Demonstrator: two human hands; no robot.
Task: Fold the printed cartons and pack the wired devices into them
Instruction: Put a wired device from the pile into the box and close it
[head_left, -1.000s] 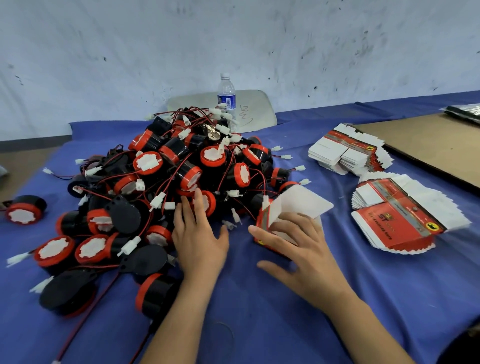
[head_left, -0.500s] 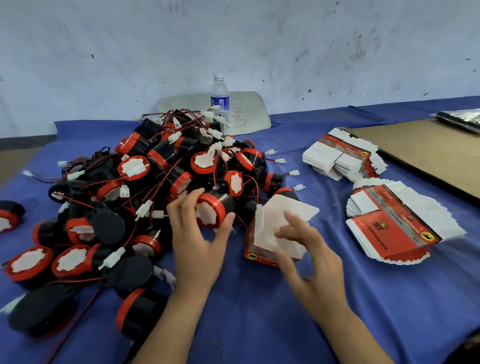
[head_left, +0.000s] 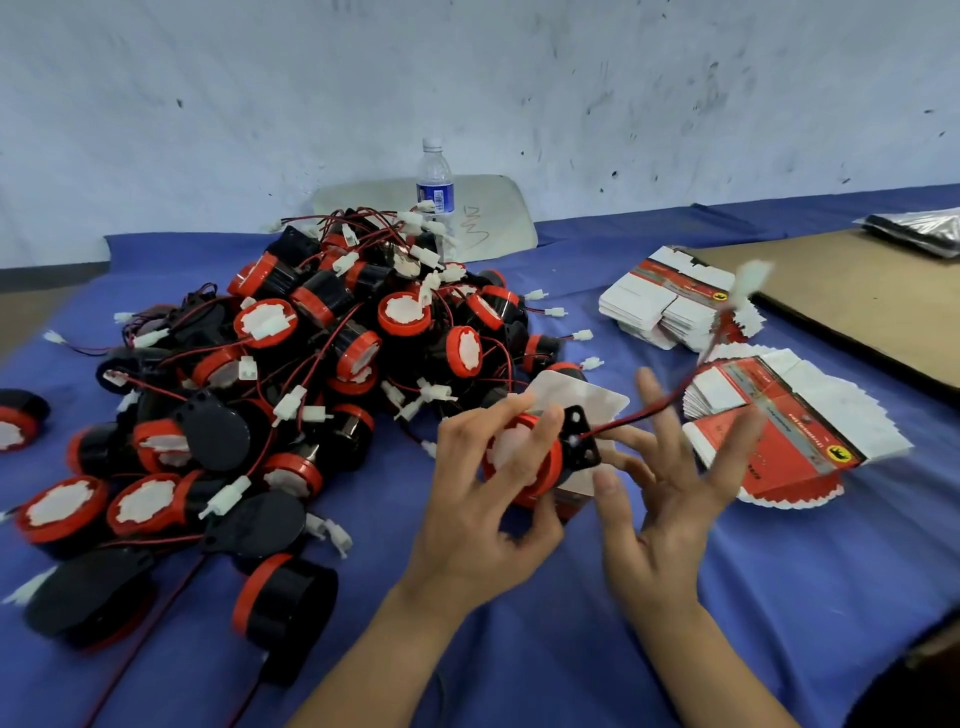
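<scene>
Left hand (head_left: 480, 525) around wired device (head_left: 548, 470), right hand (head_left: 670, 499) splayed.

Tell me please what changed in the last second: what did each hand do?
The left hand took one wired device from the pile and brought it over to the carton; its wire now trails to the right. The right hand let go of the carton and spread its fingers. The pile, the flat carton stacks and the water bottle stayed put.
</scene>
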